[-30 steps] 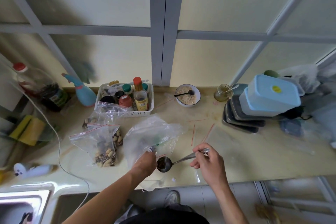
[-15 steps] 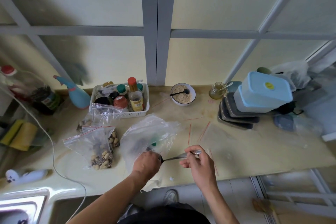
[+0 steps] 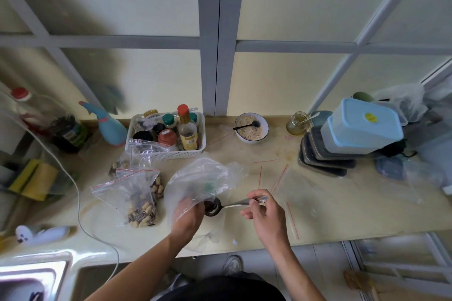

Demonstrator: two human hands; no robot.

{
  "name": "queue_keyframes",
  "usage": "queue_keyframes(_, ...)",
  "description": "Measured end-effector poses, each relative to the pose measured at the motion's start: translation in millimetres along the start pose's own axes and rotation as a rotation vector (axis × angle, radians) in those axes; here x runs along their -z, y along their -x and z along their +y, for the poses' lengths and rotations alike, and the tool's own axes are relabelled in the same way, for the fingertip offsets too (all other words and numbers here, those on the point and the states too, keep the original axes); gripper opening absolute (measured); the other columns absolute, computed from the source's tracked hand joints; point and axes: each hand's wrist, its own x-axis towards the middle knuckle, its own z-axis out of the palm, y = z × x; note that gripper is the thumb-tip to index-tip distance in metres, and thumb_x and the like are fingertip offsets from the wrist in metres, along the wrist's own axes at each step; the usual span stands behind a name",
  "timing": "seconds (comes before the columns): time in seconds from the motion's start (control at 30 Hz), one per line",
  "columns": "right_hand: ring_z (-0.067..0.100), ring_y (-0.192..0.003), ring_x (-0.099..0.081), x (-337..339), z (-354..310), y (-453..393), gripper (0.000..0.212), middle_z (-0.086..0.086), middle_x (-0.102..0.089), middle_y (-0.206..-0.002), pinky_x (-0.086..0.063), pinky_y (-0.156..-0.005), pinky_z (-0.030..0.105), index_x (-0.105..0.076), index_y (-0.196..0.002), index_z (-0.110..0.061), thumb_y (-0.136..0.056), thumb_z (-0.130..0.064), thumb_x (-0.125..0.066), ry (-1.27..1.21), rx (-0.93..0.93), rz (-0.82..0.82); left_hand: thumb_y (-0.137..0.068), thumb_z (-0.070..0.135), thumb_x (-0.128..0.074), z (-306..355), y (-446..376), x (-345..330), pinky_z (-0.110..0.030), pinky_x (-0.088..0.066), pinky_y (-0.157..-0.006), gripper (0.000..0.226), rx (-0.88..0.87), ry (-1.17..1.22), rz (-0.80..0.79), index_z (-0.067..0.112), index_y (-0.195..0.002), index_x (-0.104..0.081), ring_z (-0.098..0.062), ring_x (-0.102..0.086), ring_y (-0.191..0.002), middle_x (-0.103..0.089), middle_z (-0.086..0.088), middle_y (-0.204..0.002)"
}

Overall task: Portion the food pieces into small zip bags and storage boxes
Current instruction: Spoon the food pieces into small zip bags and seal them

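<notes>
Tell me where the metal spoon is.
Head view, front centre of the counter: the right hand holds the metal spoon, its bowl at the plastic bag mouth.

sink [image 3: 34,278] cut off, bag contents [image 3: 195,193] blurred

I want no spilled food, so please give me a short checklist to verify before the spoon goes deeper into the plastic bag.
1. Left hand grips the large plastic bag at its mouth: ok.
2. Right hand pinches the metal spoon by the handle end: ok.
3. Spoon bowl sits at the bag mouth, dark pieces in it: ok.
4. Bag mouth wide enough for the bowl: cannot tell, the film is crumpled.
5. Filled zip bag beside the left hand lies apart from the spoon: ok.
6. Empty zip bags lie flat near the right hand: ok.
</notes>
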Motion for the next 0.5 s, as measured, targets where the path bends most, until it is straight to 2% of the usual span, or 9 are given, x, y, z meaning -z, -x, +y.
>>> queue_keyframes(0.07,0.015,-0.066,-0.074,3,-2,0,0.017,0.002,-0.075,-0.067,-0.062,-0.075,0.039,-0.064,-0.096,-0.017,-0.1,-0.004,-0.054,-0.011,0.004,0.021,-0.098,0.038,-0.041,4,-1,3,-0.031,-0.045,-0.067,0.032,-0.042,-0.059,-0.016,0.026,-0.09,-0.069,-0.021,-0.063,-0.077,-0.065,0.004,-0.079)
queue_keyframes(0.13,0.017,-0.064,-0.074,7,-6,1,0.019,0.005,-0.073,-0.065,-0.061,-0.069,0.034,-0.065,-0.092,-0.016,-0.098,-0.001,-0.055,-0.02,0.016,0.055,-0.101,0.033,-0.041,17,5,11,-0.032,-0.039,-0.065,0.029,-0.088,-0.073,-0.046,0.025,-0.081,-0.06,-0.02,-0.055,-0.07,-0.059,0.004,-0.074)
queue_keyframes(0.2,0.017,-0.061,-0.073,10,-9,1,0.022,0.004,-0.071,-0.063,-0.059,-0.063,0.031,-0.065,-0.088,-0.016,-0.096,0.001,-0.055,-0.016,0.041,0.084,-0.102,0.031,-0.04,23,6,11,-0.032,-0.037,-0.067,0.025,-0.105,-0.069,-0.062,0.028,-0.079,-0.05,-0.022,-0.051,-0.074,-0.054,0.003,-0.077)
queue_keyframes(0.33,0.016,-0.058,-0.071,13,-13,0,0.025,0.003,-0.069,-0.06,-0.058,-0.06,0.037,-0.066,-0.084,-0.018,-0.093,0.003,-0.055,0.016,0.093,0.102,-0.103,0.031,-0.032,23,4,4,-0.037,-0.045,-0.076,0.028,-0.084,-0.036,-0.083,0.026,-0.08,-0.046,-0.027,-0.052,-0.08,-0.056,-0.001,-0.084)
queue_keyframes(0.43,0.019,-0.058,-0.071,18,-14,-6,0.026,0.005,-0.067,-0.06,-0.055,-0.057,0.031,-0.066,-0.082,-0.016,-0.092,0.004,-0.054,-0.028,0.074,0.13,-0.104,0.025,-0.035,28,2,7,-0.036,-0.038,-0.07,0.032,-0.154,-0.056,-0.069,0.026,-0.073,-0.045,-0.028,-0.05,-0.076,-0.053,-0.003,-0.079)
queue_keyframes(0.5,0.023,-0.057,-0.071,24,-12,-11,0.025,0.009,-0.067,-0.058,-0.053,-0.056,0.029,-0.066,-0.082,-0.015,-0.092,0.004,-0.053,-0.066,0.056,0.148,-0.104,0.023,-0.036,26,-2,5,-0.036,-0.036,-0.072,0.034,-0.186,-0.009,-0.088,0.035,-0.073,-0.045,-0.029,-0.052,-0.078,-0.055,-0.006,-0.082)
